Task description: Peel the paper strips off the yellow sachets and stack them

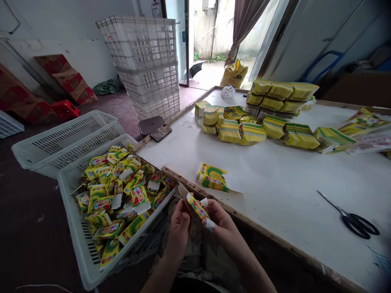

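Both my hands hold one small yellow carton (196,206) with red and green print, half folded, just below the table's near edge. My left hand (179,230) grips its left side with curled fingers. My right hand (220,223) pinches its right end, where white flaps stick out. A short stack of flat yellow cartons (213,177) lies on the white table (275,187) just above my hands. To my left a white plastic crate (80,248) is filled with several folded cartons (122,195) of the same kind.
Bundles of flat yellow cartons (269,122) are piled at the table's far side. Black scissors (354,219) lie at the right. A phone (161,132) rests on a stool beyond the crate. Empty white crates (143,61) are stacked at the back, another (65,136) sits behind the full one.
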The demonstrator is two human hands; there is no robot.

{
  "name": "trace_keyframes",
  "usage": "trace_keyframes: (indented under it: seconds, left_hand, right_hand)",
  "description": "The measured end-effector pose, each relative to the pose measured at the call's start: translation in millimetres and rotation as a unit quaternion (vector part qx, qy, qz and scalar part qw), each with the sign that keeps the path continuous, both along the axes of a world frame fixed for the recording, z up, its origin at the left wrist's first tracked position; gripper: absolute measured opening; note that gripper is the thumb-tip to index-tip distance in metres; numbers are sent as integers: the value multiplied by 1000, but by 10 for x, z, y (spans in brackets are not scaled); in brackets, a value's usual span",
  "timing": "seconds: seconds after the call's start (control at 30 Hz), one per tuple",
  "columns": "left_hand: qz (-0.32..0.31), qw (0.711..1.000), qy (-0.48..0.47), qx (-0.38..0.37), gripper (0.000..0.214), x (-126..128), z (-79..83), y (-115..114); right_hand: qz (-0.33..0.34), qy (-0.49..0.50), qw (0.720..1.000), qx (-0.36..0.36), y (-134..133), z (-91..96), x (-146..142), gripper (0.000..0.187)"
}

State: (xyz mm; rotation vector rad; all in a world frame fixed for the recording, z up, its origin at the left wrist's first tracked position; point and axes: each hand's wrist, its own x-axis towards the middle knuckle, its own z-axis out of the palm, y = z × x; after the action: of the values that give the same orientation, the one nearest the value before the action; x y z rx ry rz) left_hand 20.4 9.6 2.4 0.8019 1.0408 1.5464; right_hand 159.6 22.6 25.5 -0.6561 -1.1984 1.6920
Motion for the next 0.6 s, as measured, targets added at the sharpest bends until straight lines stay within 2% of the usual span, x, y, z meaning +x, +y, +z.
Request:
trace_keyframes:
  seconds: [0.07, 0.17, 0.27, 0.4, 0.47, 0.53, 0.6]
  left_hand:
    - [-3, 999, -26, -25, 37, 18, 12, 4]
    - [18, 999, -26, -29, 20, 5, 33, -13]
    - [20, 999, -13, -25, 21, -40, 69, -39]
    - [44, 998, -38, -28, 24, -90, 116, -38]
    - [41, 998, -28, -29, 21, -125, 140, -21]
    - [5, 1000, 7, -26, 21, -199, 189, 0]
    - [-43, 998, 44, -9, 34, -322, 282, 18]
  right_hand:
    - [3, 10, 1000, -9, 8, 17, 4, 28]
    - [-39, -10, 999, 10, 13, -29, -28, 22]
    - [-75, -52, 996, 24, 23, -87, -33, 22]
    - [-43, -109, 992, 44, 38, -67, 37, 21]
    - [-41, -151, 984, 82, 42, -27, 100, 20]
    - [-60, -209, 965, 144, 48, 9, 191, 18]
    - [-72, -265, 937, 215, 53, 35, 303, 18]
